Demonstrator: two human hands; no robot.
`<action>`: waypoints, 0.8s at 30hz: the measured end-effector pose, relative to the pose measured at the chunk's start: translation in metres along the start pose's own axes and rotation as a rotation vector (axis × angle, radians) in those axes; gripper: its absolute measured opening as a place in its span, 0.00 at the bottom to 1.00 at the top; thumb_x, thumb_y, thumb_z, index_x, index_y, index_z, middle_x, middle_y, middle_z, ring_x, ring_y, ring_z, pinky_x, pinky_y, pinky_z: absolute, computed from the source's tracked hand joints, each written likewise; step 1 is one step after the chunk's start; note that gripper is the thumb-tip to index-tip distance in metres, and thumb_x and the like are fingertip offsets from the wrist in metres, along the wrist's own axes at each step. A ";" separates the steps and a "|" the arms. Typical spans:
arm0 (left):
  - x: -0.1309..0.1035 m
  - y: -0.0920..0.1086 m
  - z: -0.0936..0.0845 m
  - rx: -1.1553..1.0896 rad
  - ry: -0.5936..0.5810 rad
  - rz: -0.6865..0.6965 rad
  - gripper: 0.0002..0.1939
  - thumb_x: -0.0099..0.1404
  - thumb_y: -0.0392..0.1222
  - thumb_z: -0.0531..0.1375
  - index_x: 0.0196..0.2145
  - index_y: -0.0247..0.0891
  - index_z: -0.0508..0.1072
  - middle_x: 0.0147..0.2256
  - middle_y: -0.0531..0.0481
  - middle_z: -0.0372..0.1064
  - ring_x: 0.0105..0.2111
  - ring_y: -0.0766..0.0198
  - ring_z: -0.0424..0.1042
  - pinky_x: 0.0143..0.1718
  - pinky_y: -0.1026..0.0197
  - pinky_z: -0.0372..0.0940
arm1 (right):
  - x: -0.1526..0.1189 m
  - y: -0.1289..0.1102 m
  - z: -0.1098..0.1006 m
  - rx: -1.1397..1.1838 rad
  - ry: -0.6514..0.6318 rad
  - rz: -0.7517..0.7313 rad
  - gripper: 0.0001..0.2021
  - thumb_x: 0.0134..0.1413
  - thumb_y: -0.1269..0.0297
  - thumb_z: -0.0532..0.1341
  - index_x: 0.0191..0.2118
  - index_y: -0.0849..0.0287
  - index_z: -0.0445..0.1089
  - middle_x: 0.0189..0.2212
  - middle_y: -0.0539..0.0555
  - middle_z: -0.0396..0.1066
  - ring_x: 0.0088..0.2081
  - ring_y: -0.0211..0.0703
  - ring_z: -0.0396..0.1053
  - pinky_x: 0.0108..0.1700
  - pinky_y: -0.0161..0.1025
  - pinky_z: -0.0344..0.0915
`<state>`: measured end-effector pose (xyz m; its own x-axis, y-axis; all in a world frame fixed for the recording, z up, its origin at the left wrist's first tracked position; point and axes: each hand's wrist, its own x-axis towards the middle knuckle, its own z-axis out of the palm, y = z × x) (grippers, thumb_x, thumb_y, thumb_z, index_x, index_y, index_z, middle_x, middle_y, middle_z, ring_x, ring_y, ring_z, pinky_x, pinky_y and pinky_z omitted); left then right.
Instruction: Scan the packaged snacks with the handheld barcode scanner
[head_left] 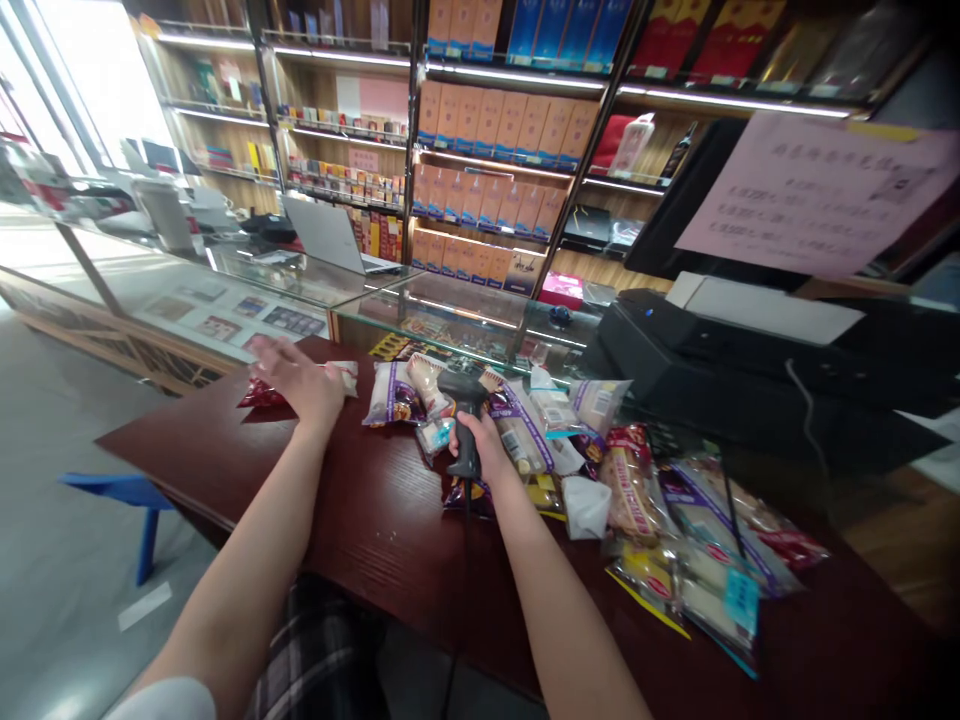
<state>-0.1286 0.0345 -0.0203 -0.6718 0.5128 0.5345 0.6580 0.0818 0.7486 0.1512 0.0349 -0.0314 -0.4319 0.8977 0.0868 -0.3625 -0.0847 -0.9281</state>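
Observation:
My right hand [480,445] is wrapped round the handle of a black barcode scanner [466,440], whose cable hangs down over the table's front edge. Over a red and white snack package [262,393] at the left of the dark red table [375,540], my left hand [296,380] has its fingers spread; whether it touches the package I cannot tell. A purple and white bread bag [394,393] lies between the hands. Right of the scanner are several wrapped breads, among them a red-labelled bag [630,485] and a clear pack with a blue label [720,600].
Behind the table is a glass display counter [450,310] with an open laptop [330,235]. At the right stand a black machine [720,350] and a screen covered by a pink paper [817,195]. A blue stool [142,510] is at the left. Stocked shelves line the back wall.

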 end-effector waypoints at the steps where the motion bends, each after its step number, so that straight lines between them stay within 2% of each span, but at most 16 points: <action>1: -0.003 -0.002 0.005 0.063 -0.053 0.086 0.37 0.62 0.41 0.56 0.67 0.26 0.56 0.70 0.24 0.41 0.72 0.37 0.36 0.68 0.31 0.29 | 0.000 0.000 0.000 0.003 0.001 0.000 0.13 0.50 0.54 0.64 0.35 0.59 0.68 0.13 0.46 0.66 0.14 0.35 0.61 0.17 0.32 0.57; 3: -0.008 -0.011 0.017 0.181 -0.200 0.179 0.32 0.59 0.41 0.58 0.61 0.27 0.66 0.69 0.24 0.47 0.72 0.36 0.41 0.69 0.32 0.31 | 0.000 -0.001 0.001 0.006 0.009 0.000 0.13 0.50 0.54 0.64 0.35 0.58 0.67 0.14 0.46 0.67 0.14 0.35 0.62 0.17 0.32 0.57; 4: -0.009 -0.017 0.023 0.227 -0.275 0.178 0.31 0.58 0.42 0.59 0.58 0.28 0.69 0.68 0.23 0.50 0.71 0.35 0.43 0.68 0.31 0.31 | 0.000 -0.001 0.001 0.008 0.016 -0.003 0.13 0.50 0.54 0.65 0.35 0.58 0.67 0.14 0.46 0.67 0.14 0.35 0.62 0.18 0.32 0.57; 6: -0.009 -0.030 0.031 0.275 -0.344 0.170 0.30 0.57 0.43 0.60 0.55 0.27 0.72 0.66 0.22 0.54 0.70 0.33 0.46 0.68 0.31 0.33 | 0.000 -0.001 0.002 0.009 0.019 -0.008 0.14 0.49 0.54 0.65 0.35 0.58 0.67 0.14 0.46 0.67 0.15 0.35 0.62 0.17 0.31 0.57; 9: -0.005 -0.045 0.036 0.311 -0.276 0.113 0.29 0.60 0.45 0.57 0.55 0.23 0.71 0.66 0.18 0.53 0.70 0.31 0.44 0.67 0.29 0.33 | 0.000 0.000 0.002 0.005 0.009 -0.009 0.14 0.49 0.53 0.66 0.34 0.58 0.67 0.14 0.46 0.67 0.15 0.35 0.62 0.18 0.32 0.58; 11: -0.002 -0.047 0.035 0.352 -0.232 0.055 0.32 0.62 0.46 0.56 0.58 0.18 0.68 0.67 0.15 0.49 0.71 0.29 0.40 0.65 0.26 0.34 | 0.001 0.000 0.002 0.007 0.009 -0.012 0.14 0.49 0.53 0.66 0.34 0.58 0.67 0.14 0.46 0.67 0.15 0.35 0.61 0.18 0.32 0.59; 13: -0.002 -0.040 0.034 0.396 -0.216 0.059 0.35 0.65 0.48 0.54 0.61 0.16 0.63 0.68 0.15 0.46 0.71 0.30 0.36 0.65 0.27 0.36 | 0.001 0.000 0.002 0.010 0.014 -0.015 0.15 0.48 0.53 0.66 0.34 0.58 0.67 0.14 0.45 0.67 0.14 0.35 0.61 0.17 0.32 0.59; 15: -0.006 -0.027 0.034 0.402 -0.243 0.157 0.34 0.69 0.50 0.50 0.63 0.19 0.62 0.68 0.19 0.47 0.71 0.35 0.40 0.67 0.32 0.41 | 0.001 -0.001 0.002 0.005 0.009 -0.010 0.15 0.49 0.53 0.66 0.34 0.59 0.68 0.14 0.46 0.67 0.14 0.35 0.61 0.18 0.32 0.59; 16: -0.009 -0.019 0.035 0.385 -0.289 0.233 0.33 0.70 0.51 0.48 0.62 0.22 0.63 0.67 0.22 0.51 0.71 0.38 0.45 0.67 0.36 0.44 | 0.001 0.000 0.002 0.002 0.006 -0.009 0.15 0.49 0.53 0.66 0.35 0.59 0.68 0.14 0.46 0.67 0.15 0.35 0.61 0.18 0.32 0.60; 17: -0.014 -0.011 0.036 0.353 -0.384 0.291 0.32 0.71 0.53 0.47 0.61 0.25 0.65 0.65 0.25 0.57 0.68 0.41 0.54 0.67 0.42 0.50 | 0.002 0.000 0.002 0.002 0.005 -0.010 0.15 0.50 0.53 0.66 0.35 0.60 0.68 0.14 0.46 0.67 0.15 0.35 0.62 0.18 0.32 0.60; 18: -0.019 -0.003 0.037 0.326 -0.490 0.300 0.31 0.72 0.54 0.46 0.60 0.27 0.66 0.62 0.28 0.63 0.64 0.44 0.61 0.64 0.46 0.56 | 0.002 0.002 0.001 0.005 0.006 -0.013 0.15 0.50 0.52 0.66 0.35 0.59 0.68 0.15 0.46 0.67 0.15 0.35 0.62 0.18 0.32 0.60; 20: -0.029 0.010 0.040 0.350 -0.655 0.272 0.34 0.70 0.61 0.47 0.58 0.28 0.67 0.59 0.29 0.66 0.59 0.43 0.67 0.58 0.48 0.63 | 0.004 0.005 -0.001 0.018 0.017 -0.026 0.15 0.50 0.52 0.66 0.35 0.59 0.68 0.15 0.45 0.67 0.15 0.35 0.61 0.18 0.32 0.60; 24: -0.039 0.021 0.040 0.446 -0.688 0.291 0.38 0.65 0.67 0.53 0.57 0.29 0.66 0.59 0.28 0.66 0.58 0.39 0.67 0.55 0.46 0.64 | 0.006 0.011 -0.005 0.033 0.022 -0.034 0.14 0.53 0.53 0.65 0.37 0.59 0.69 0.16 0.46 0.68 0.16 0.36 0.63 0.18 0.33 0.60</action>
<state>-0.0755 0.0505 -0.0413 -0.1959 0.9563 0.2170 0.9404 0.1205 0.3182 0.1483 0.0417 -0.0430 -0.4010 0.9094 0.1099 -0.4039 -0.0679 -0.9123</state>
